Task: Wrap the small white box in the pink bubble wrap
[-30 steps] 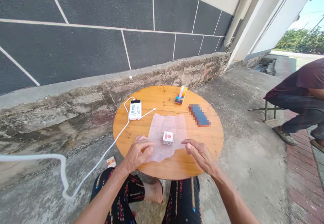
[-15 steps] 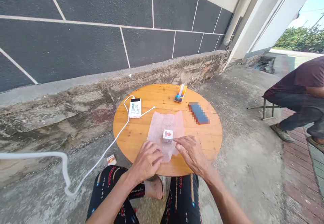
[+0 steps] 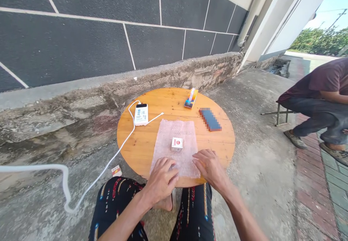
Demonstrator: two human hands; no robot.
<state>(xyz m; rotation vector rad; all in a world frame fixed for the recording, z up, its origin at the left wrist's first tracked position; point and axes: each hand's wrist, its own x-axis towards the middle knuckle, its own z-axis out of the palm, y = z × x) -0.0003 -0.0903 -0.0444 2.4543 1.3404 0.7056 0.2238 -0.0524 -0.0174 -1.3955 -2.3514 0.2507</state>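
Observation:
A small white box point(image 3: 177, 142) with red print stands near the middle of a pinkish bubble wrap sheet point(image 3: 176, 128). The sheet lies spread on the round wooden table point(image 3: 133, 150). At its near left part rests my left hand point(image 3: 162, 177), fingers bent and a little apart, thumb separate. My right hand point(image 3: 210, 166) lies at the sheet's right edge with its fingers spread and lowered onto it. Neither hand touches the box. The undersides of both hands are hidden.
A white power bank point(image 3: 141, 114) with a white cable sits at the table's left. Toward the back are a tape dispenser point(image 3: 191, 98) and a blurred phone point(image 3: 210, 119). A small carton point(image 3: 116, 171) lies on the ground. Another person point(image 3: 318, 88) sits at the right.
The bubble wrap looks flatter and wider, its near right corner now spread out. My right hand has moved right, away from the box. My left hand has shifted slightly right and nearer me.

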